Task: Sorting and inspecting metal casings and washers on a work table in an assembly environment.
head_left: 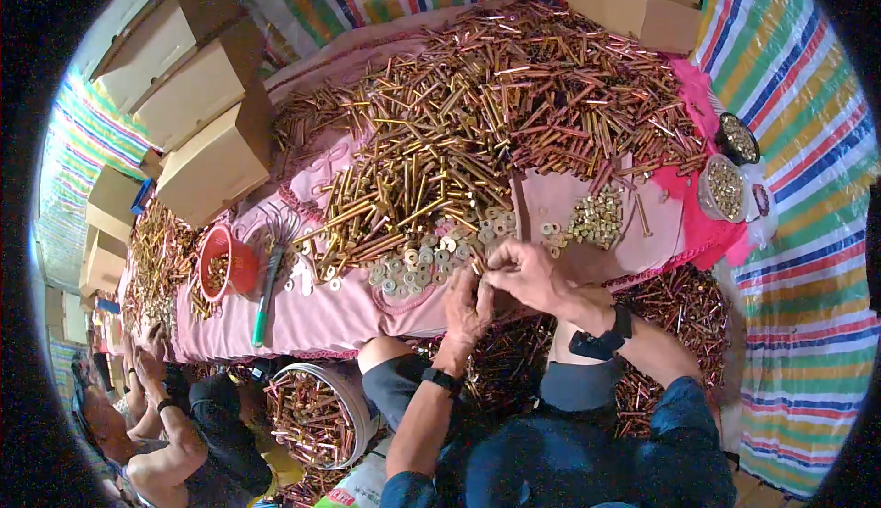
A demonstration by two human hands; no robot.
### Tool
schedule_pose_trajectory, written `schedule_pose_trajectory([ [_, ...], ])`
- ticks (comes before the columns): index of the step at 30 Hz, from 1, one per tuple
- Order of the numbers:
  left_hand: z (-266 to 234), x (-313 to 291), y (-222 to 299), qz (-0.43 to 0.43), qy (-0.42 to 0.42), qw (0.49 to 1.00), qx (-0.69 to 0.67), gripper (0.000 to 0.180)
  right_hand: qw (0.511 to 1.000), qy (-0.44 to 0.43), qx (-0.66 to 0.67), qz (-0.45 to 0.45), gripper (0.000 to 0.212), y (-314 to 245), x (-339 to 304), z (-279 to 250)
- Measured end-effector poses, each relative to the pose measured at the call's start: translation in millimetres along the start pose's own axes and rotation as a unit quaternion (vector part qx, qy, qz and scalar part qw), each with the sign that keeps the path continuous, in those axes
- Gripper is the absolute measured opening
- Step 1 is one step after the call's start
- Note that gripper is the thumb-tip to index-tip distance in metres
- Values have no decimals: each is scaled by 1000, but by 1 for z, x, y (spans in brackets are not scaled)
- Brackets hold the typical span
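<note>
My left hand (468, 308) and my right hand (530, 275) meet over the near edge of the pink cloth (321, 324). A brass-coloured bolt (477, 261) shows its end between the left fingertips, which are closed on it. Right beside it, the right hand's fingers are pinched together; whatever they hold is hidden. Flat grey washers (413, 267) lie spread just beyond and left of my hands. To the right of them sits a small heap of nuts (596, 219). Behind, a large pile of long bolts (514, 95) covers the cloth.
At left stand a red tub (229, 265), a green-handled rake-like tool (266, 301) and cardboard boxes (216, 164). Bowls of small parts (723, 189) sit at right. Below are a bucket of bolts (317, 416) and more bolts (679, 352). Another person's hands (147, 361) work at far left.
</note>
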State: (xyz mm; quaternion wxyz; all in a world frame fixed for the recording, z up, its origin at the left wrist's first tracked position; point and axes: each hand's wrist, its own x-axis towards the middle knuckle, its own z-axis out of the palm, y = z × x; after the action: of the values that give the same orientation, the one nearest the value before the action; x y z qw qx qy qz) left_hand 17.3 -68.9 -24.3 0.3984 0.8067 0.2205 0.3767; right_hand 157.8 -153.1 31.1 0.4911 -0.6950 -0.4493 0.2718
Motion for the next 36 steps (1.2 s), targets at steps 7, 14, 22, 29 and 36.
schedule_pose_trajectory([
  [7,1,2,-4,29,-9,1000,0,25,981,62,183,22,61,-28,-1,-17],
  [14,1,1,-8,31,-19,999,8,30,989,74,8,-129,55,-28,10,0],
  [22,3,-7,-20,59,8,998,-3,41,946,-56,-204,-246,24,-25,-5,-1],
  [29,2,-10,-10,-10,0,1000,-30,47,954,44,-296,-21,15,24,-10,-78],
  [36,10,-10,-15,-21,17,999,-31,36,937,38,-332,-102,27,93,-18,-106],
])
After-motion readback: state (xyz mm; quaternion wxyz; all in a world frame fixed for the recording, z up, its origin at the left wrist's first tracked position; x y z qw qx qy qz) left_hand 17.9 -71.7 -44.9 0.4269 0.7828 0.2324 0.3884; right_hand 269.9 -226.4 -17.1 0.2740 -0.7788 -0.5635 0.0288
